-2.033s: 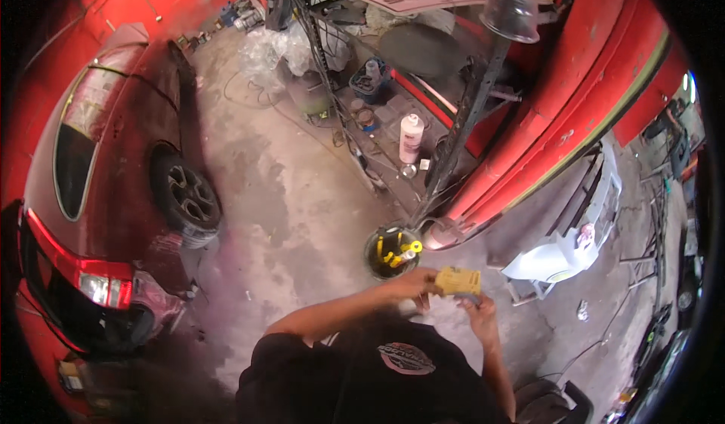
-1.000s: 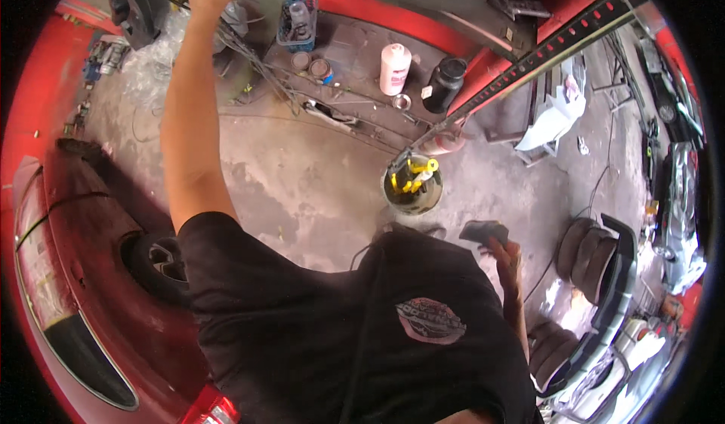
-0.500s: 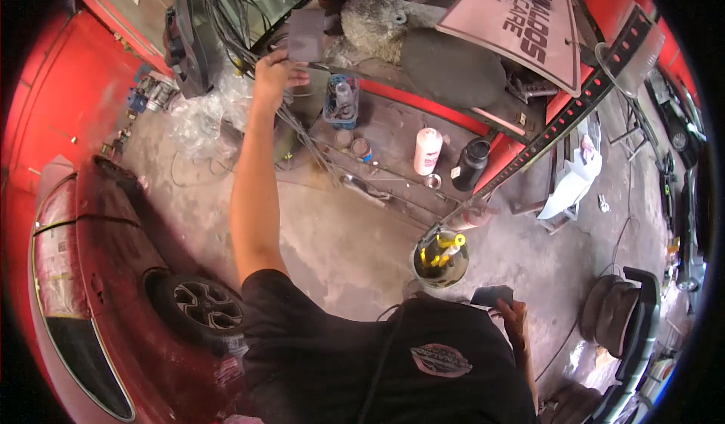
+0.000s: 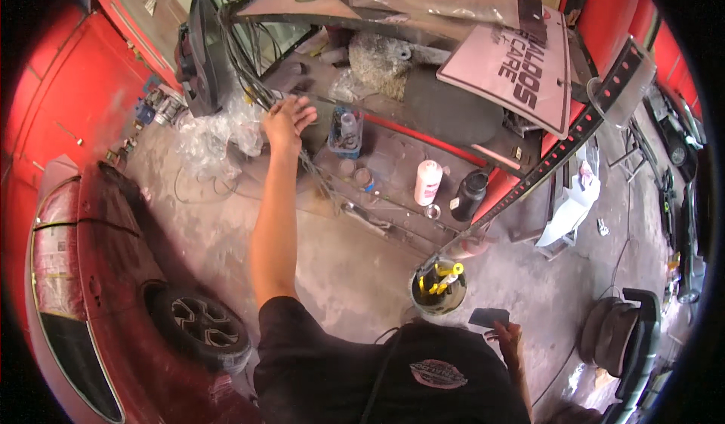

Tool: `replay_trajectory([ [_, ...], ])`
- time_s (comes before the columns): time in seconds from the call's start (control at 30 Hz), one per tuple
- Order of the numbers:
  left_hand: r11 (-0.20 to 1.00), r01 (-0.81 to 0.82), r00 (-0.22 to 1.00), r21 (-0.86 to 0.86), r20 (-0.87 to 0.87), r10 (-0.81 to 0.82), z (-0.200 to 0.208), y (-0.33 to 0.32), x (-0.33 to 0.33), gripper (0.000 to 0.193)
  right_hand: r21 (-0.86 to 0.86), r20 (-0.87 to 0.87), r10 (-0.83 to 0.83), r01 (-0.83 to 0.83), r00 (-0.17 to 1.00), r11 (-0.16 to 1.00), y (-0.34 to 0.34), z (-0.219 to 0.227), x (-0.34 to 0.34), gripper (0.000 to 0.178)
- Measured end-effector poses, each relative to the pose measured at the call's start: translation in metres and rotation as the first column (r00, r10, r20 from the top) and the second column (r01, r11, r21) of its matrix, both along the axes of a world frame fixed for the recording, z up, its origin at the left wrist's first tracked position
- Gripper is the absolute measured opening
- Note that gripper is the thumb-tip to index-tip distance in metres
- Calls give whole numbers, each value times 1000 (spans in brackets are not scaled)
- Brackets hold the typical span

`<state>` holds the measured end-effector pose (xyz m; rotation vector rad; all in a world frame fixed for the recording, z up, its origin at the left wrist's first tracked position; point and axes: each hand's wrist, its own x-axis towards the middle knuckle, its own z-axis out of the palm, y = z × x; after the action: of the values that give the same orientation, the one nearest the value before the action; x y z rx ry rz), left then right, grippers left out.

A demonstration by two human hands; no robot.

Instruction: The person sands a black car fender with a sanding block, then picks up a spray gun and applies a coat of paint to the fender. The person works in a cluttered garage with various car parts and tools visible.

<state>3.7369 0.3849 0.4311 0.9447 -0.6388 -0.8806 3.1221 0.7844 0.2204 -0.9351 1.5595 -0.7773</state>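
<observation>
My left hand (image 4: 288, 124) is stretched forward to the front edge of a cluttered metal shelf (image 4: 393, 126), beside a bundle of dark cables. Its fingers are spread and nothing shows in them. Low at my right side, my right hand (image 4: 507, 338) grips a dark, flat rectangular sheet (image 4: 489, 317) by one end; it looks like sandpaper. Close to my left hand, on the lower shelf, stands a blue plastic basket (image 4: 345, 151) with a clear bottle inside. A dark bucket (image 4: 439, 303) with yellow-handled tools is on the floor in front of me.
A dark red car (image 4: 143, 333) stands on my left. The lower shelf bears a white bottle (image 4: 428, 182), a black bottle (image 4: 471, 195) and small tins. Crumpled clear plastic (image 4: 219, 148) lies left of the shelf. Stacked wheel rims (image 4: 608, 326) stand on my right.
The view has tilted up, so the shelf appears lower. A grey rectangular sheet seen beside my left hand earlier no longer shows there. My right hand still holds its dark sheet.
</observation>
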Motion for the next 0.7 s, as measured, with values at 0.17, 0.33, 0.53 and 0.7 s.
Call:
replay_trajectory([
  [0.17,998,-13,995,67,103,6,12,-4,-16,22,-10,65,19,-18,998,1000,1,-15,-3,36],
  [0.33,991,-136,951,-1,279,131,2,12,-43,14,-91,27,-31,33,999,995,-16,-9,9,36],
  [0.53,842,408,737,353,416,-532,-73,148,-202,25,-248,175,-269,307,947,919,-35,34,31,38],
  [0.7,853,491,559,176,688,-463,-54,170,-238,27,-265,193,-210,258,958,929,-39,63,30,39],
])
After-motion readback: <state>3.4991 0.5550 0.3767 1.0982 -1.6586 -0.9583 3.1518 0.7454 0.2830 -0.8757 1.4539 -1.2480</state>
